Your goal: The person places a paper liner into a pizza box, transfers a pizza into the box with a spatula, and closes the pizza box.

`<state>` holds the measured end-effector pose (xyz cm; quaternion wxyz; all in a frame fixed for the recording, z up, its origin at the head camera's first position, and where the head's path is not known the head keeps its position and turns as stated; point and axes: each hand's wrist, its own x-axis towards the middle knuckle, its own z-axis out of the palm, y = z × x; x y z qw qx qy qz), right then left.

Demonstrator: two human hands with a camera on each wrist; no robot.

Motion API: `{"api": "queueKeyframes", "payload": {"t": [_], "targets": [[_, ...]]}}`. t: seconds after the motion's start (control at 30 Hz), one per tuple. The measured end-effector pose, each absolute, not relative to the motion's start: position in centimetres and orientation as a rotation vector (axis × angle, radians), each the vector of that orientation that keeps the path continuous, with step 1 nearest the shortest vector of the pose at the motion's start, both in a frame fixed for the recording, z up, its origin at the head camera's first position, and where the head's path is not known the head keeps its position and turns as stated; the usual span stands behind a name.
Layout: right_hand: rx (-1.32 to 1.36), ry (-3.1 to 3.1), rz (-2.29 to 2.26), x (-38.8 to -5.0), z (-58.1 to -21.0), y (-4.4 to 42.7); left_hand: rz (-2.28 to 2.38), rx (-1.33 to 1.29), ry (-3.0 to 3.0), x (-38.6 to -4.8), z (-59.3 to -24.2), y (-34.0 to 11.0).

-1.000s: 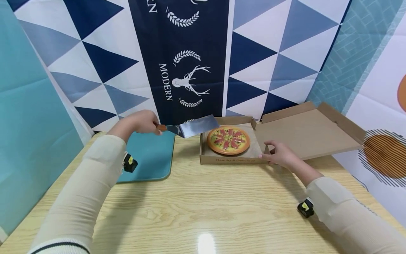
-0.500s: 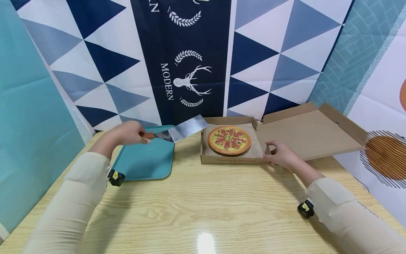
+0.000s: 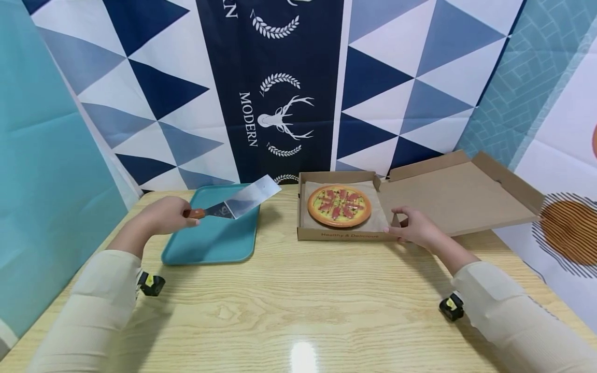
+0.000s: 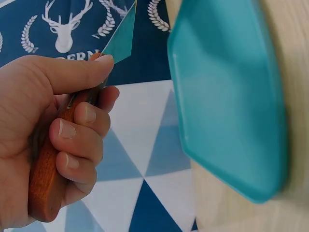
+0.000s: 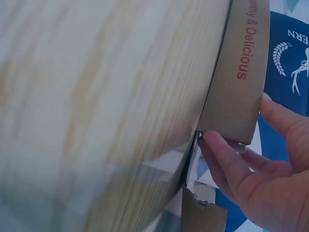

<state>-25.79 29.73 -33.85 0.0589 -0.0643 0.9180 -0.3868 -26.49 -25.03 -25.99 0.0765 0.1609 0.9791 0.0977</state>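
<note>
My left hand [image 3: 167, 215] grips the wooden handle [image 3: 194, 213] of a metal spatula, whose blade [image 3: 254, 197] is held above the blue tray [image 3: 210, 243]. In the left wrist view the fingers of my left hand [image 4: 67, 121] curl round the brown handle [image 4: 46, 181]. A pizza [image 3: 339, 206] lies on paper inside the open cardboard box [image 3: 345, 234]. At the box's front right corner, my right hand [image 3: 415, 227] pinches the cardboard. The right wrist view shows the thumb and fingers of my right hand [image 5: 270, 179] on either side of the box wall [image 5: 236, 96].
The box lid [image 3: 457, 197] is folded out to the right, with its far end raised off the wooden table [image 3: 298, 300]. Patterned cloth [image 3: 280, 77] hangs behind the table. A plain teal cloth [image 3: 46, 155] stands on the left.
My left hand has moved left and toward the front with the spatula, from beside the pizza box to above the tray. My right hand stays at the box corner.
</note>
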Motion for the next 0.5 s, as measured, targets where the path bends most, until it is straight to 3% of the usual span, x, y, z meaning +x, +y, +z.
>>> {"api": "queueKeyframes", "payload": {"t": [0.5], "targets": [[-0.191, 2.778, -1.176, -25.8, -33.8, 29.8, 0.345, 0.389, 2.883, -25.9, -28.9, -28.4]]}}
